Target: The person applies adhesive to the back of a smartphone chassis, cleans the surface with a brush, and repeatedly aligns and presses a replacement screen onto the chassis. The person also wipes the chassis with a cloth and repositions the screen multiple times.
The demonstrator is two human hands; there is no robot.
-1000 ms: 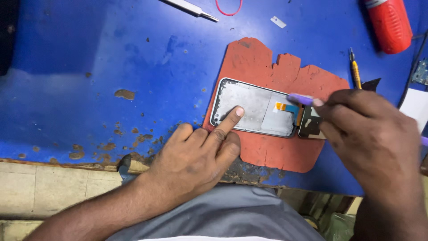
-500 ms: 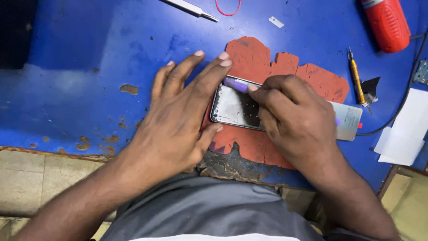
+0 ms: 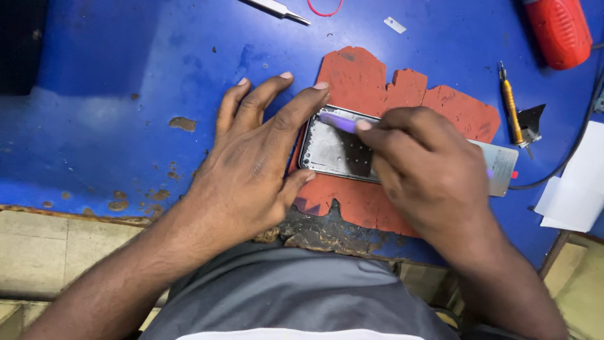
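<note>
So the phone frame (image 3: 336,151) is lying flat on the red mat (image 3: 377,82) on the blue bench (image 3: 126,75), and the left hand (image 3: 251,164) is spread open, fingers splayed, index and thumb bracing the frame's left end. Right hand (image 3: 428,170) is closed around a purple pry tool (image 3: 340,121), tip at the frame's top edge. Off to the side there's a yellow screwdriver (image 3: 508,104), tweezers (image 3: 277,9) and a red tool (image 3: 557,31).

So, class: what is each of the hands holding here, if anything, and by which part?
The right hand pinches a purple tool by its rear end. The left hand grips nothing; it braces the metal phone frame's left edge.
</note>
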